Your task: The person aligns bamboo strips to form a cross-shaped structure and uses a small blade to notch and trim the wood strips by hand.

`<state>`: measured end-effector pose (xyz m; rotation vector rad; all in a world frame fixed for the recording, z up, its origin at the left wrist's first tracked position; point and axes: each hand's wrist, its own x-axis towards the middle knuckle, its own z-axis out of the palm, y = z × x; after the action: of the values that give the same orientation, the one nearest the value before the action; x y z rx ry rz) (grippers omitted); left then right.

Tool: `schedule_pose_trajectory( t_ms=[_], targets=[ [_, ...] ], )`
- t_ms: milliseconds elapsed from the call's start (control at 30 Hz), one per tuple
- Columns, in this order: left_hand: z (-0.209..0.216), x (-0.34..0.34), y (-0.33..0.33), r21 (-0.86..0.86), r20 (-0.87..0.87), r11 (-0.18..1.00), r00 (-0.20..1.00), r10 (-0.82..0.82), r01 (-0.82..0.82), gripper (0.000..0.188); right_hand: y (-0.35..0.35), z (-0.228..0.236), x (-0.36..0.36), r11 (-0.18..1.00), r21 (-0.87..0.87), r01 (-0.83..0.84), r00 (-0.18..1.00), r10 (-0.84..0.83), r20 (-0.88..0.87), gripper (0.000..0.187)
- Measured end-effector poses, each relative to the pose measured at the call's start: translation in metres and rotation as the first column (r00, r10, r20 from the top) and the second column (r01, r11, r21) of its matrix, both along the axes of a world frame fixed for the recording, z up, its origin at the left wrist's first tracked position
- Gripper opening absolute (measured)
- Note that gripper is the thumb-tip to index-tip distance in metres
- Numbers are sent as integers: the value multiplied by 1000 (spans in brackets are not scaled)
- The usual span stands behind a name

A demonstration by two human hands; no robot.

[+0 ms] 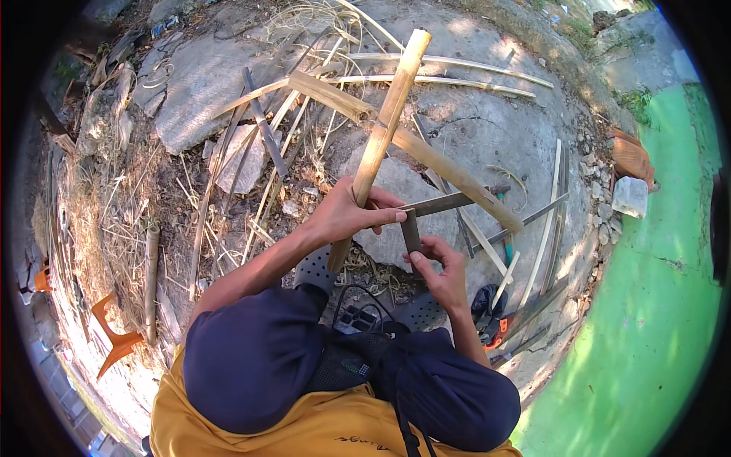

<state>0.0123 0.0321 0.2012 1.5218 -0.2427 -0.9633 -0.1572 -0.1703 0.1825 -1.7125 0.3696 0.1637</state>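
My left hand [359, 213] is closed, thumb and fingers pinching a dark bamboo strip [449, 202] where it bends sharply. One arm of the strip runs off to the right. The other points down to my right hand [443, 270], whose thumb and fingers grip it. Just behind the left hand a pale bamboo pole [392, 114] slants up and away, its lower end between my legs. It crosses a second bamboo piece [457, 177], which reaches down to the right and passes over the strip. A shorter bamboo length [331, 97] meets the crossing from the left.
Long pale bamboo strips [457, 62] and a tangle of thin shavings [320, 23] lie on the broken concrete ahead. An orange plastic chair part [118, 335] is at the left. A white block [630, 196] sits beside the green floor [647, 305] at the right.
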Motion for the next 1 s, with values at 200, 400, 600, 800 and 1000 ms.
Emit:
schedule_pose_trajectory(
  t_ms=[200, 400, 600, 800, 1000],
  targets=[
    [-6, -8, -4, 16, -52, 997, 996, -76, 77, 31, 4, -5, 5, 977, 194, 91, 996, -92, -7, 31],
    [-12, -14, -7, -11, -158, 987, 974, -161, 161, 32, 12, -4, 3, 917, 337, 212, 976, -183, -116, 27],
    [-11, -15, -7, -14, -142, 981, 971, -194, 194, 33, 12, -7, -3, 905, 357, 232, 972, -209, -104, 23],
    [-18, -17, -7, -58, -157, 984, 972, -175, 168, 39, 14, -4, -6, 915, 316, 250, 968, -232, -92, 21],
    [-23, -20, -7, -60, -152, 976, 964, -216, 209, 36, 16, -6, -8, 907, 329, 264, 964, -245, -98, 21]
  ],
)
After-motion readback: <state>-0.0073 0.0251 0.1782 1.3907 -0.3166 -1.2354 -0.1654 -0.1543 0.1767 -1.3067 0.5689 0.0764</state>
